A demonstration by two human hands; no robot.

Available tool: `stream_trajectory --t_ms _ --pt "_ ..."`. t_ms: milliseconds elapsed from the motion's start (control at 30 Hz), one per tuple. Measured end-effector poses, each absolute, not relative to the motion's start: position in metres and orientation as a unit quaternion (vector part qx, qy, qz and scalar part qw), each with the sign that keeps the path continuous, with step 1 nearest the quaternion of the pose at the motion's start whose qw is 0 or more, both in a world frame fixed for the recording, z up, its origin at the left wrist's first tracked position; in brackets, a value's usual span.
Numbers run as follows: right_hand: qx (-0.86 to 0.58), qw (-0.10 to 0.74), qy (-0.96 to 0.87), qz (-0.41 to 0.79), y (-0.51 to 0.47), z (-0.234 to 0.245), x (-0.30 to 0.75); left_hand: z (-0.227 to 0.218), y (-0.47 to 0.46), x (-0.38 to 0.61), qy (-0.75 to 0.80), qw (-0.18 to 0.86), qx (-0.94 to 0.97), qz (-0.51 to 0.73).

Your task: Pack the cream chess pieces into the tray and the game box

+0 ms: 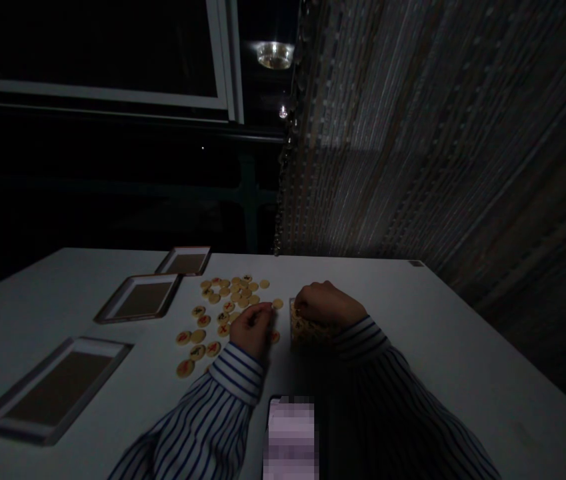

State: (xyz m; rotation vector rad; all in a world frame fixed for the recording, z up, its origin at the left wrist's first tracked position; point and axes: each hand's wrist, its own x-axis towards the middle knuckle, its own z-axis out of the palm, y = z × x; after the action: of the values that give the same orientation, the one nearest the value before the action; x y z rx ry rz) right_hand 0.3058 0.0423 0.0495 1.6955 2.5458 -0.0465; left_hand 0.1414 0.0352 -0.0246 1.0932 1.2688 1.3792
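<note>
Round wooden Chinese chess pieces (197,336) lie scattered on the white table, some marked in red or black and others plain side up. My left hand (251,331) is over the right side of this spread, thumb and fingers closed together; whether a piece is between them is hidden. Just beyond its fingertips lies a single plain piece (277,304). To the right is a small box (291,327) holding more pieces. My right hand (330,303) reaches over its far side with fingers curled down, and its fingertips and anything in them are hidden.
Three shallow rectangular trays or lids (123,347) lie in a row along the left of the table (443,373). A phone-like object (291,437), its screen blurred, is at the near edge. A bead or string curtain (387,133) hangs beyond the far right. The room is dark.
</note>
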Motion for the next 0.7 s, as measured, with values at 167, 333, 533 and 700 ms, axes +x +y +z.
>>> stream_trajectory --t_ms 167,333,533,700 --pt "0.554 0.043 0.831 -0.025 0.041 0.05 0.305 -0.026 0.035 0.141 0.521 0.463 0.45 0.559" --pt "0.565 0.035 0.824 -0.025 0.042 0.055 0.308 -0.026 0.04 0.136 0.522 0.447 0.456 0.566" --pt "0.578 -0.012 0.816 0.011 0.041 0.07 0.314 -0.007 0.049 0.127 0.534 0.397 0.517 0.538" --pt "0.581 -0.035 0.813 0.023 0.036 0.081 0.314 0.01 0.073 0.129 0.525 0.295 0.687 0.406"
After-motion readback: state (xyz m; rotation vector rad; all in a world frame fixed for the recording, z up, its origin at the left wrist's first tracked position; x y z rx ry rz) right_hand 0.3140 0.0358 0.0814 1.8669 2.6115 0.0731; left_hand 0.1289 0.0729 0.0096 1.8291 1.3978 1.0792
